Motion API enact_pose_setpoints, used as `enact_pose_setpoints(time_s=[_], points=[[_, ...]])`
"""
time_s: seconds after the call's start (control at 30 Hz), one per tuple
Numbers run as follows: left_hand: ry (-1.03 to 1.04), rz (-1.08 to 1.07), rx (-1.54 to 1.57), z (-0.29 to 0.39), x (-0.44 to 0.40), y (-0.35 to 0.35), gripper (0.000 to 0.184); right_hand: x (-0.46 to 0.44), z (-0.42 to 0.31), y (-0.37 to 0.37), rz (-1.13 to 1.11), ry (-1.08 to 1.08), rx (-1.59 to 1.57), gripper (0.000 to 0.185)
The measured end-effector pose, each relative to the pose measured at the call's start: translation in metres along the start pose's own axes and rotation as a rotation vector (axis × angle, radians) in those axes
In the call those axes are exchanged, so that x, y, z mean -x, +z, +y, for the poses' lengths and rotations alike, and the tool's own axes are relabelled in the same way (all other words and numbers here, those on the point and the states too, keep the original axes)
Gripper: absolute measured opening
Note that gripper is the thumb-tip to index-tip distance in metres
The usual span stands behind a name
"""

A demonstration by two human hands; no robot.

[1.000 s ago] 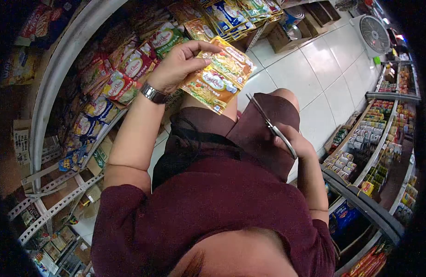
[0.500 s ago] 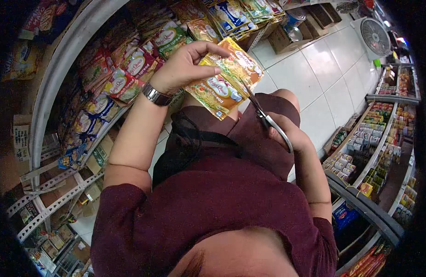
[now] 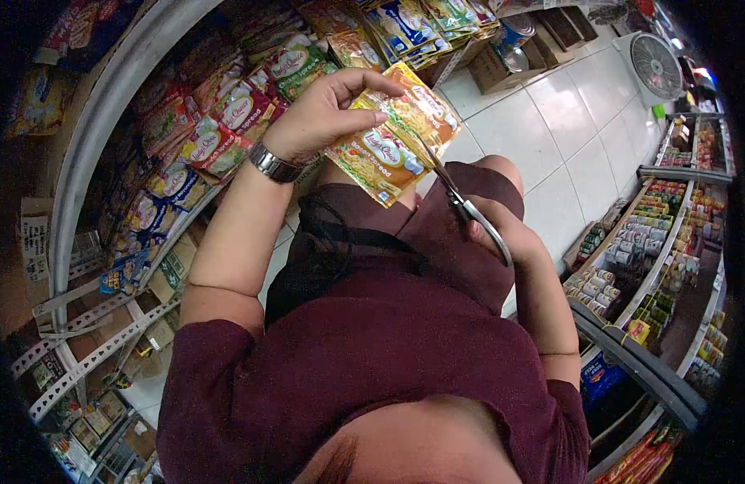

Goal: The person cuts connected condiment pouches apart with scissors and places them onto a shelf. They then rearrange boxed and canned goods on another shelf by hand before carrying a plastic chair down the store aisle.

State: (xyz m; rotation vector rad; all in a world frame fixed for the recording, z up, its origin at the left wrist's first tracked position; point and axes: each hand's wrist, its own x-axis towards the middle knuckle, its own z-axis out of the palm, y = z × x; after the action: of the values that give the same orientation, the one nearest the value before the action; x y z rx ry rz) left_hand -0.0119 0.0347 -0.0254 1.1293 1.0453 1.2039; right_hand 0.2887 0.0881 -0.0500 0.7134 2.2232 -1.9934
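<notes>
My left hand, with a metal watch on its wrist, pinches a joined pair of yellow-orange bacon spread sachets between thumb and fingers. One sachet lies nearer me and the other extends beyond it, up and to the right. My right hand is closed around the handles of a pair of scissors. Their blades point up and left, at the seam between the two sachets on its right side. How far the blades have cut in I cannot tell. Both hands are above my lap.
A shelf of many spread and mayonnaise sachets runs along the left, behind a curved metal frame. Cardboard boxes and a fan stand ahead on the tiled floor. Shelves of canned goods line the right.
The scissor blades look slightly closer together along the seam. Both hands and the sachets stay almost in the same place.
</notes>
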Motion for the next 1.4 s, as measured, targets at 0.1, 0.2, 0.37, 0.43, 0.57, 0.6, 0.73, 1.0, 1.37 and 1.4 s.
enact_pose_setpoints(time_s=[0.1, 0.2, 0.37, 0.43, 0.57, 0.6, 0.73, 1.0, 1.37, 1.4], points=[[-0.019, -0.004, 0.002, -0.002, 0.0, -0.001, 0.033, 0.0, 0.003, 0.001, 0.01, -0.009, -0.009, 0.053], [-0.02, 0.001, -0.02, -0.002, 0.0, -0.001, 0.032, 0.0, -0.003, 0.001, 0.004, 0.015, 0.002, 0.052], [-0.019, -0.007, -0.026, -0.002, 0.0, -0.002, 0.033, -0.001, 0.001, 0.001, -0.016, -0.005, -0.002, 0.055], [-0.011, -0.007, -0.03, -0.002, -0.001, -0.002, 0.033, -0.001, 0.002, 0.001, -0.016, -0.017, -0.021, 0.056], [0.041, -0.007, -0.063, -0.003, -0.001, -0.002, 0.033, 0.0, 0.003, 0.002, -0.011, -0.014, 0.008, 0.057], [0.043, -0.001, -0.071, -0.003, -0.001, -0.003, 0.033, 0.0, 0.002, 0.003, 0.006, -0.021, 0.008, 0.057], [0.043, -0.005, -0.037, -0.004, -0.001, -0.004, 0.033, -0.001, 0.0, 0.004, 0.003, -0.021, -0.021, 0.056], [0.001, -0.026, -0.027, -0.004, 0.0, -0.006, 0.033, -0.003, 0.005, 0.004, 0.007, -0.038, 0.067, 0.053], [0.003, -0.017, -0.09, 0.0, 0.002, -0.006, 0.037, -0.003, -0.001, 0.016, 0.182, 0.033, 0.103, 0.056], [0.001, -0.028, -0.085, 0.001, 0.002, -0.006, 0.038, -0.003, 0.0, 0.016, 0.205, 0.017, 0.127, 0.054]])
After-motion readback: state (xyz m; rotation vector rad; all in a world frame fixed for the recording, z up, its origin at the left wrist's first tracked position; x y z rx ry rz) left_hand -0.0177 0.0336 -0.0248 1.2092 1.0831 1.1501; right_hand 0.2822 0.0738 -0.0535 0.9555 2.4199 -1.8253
